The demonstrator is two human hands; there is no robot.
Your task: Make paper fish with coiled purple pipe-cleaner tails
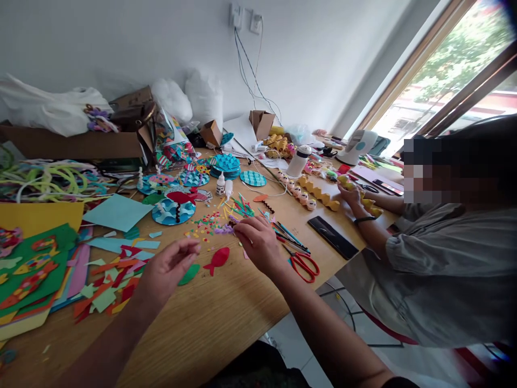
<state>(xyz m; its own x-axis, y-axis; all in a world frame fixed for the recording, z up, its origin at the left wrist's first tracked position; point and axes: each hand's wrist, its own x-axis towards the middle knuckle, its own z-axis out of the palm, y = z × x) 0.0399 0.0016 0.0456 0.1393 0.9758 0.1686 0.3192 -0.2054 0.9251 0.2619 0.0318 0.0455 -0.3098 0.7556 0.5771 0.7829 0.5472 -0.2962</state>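
My left hand [172, 267] hovers above the table edge, fingers loosely curled and the thumb a little apart, with nothing visible in it. Just beyond it lie a green paper piece [189, 275] and a red paper fish [218, 260]. My right hand [258, 243] is over the small purple curls [224, 229], its fingertips pinched together; what they hold, if anything, is hidden. Small coloured paper dots [205, 223] are scattered ahead of both hands. Red-handled scissors [304, 267] and several dark pens [293, 237] rest to the right of my right wrist.
Paper scraps [109, 280] and coloured sheets [40, 269] cover the left side. Blue decorated discs [173, 210], glue bottles [220, 184] and a white bottle [299, 160] stand farther back. A black phone [333, 237] lies near a seated person [452, 258] handling yellow egg-carton pieces.
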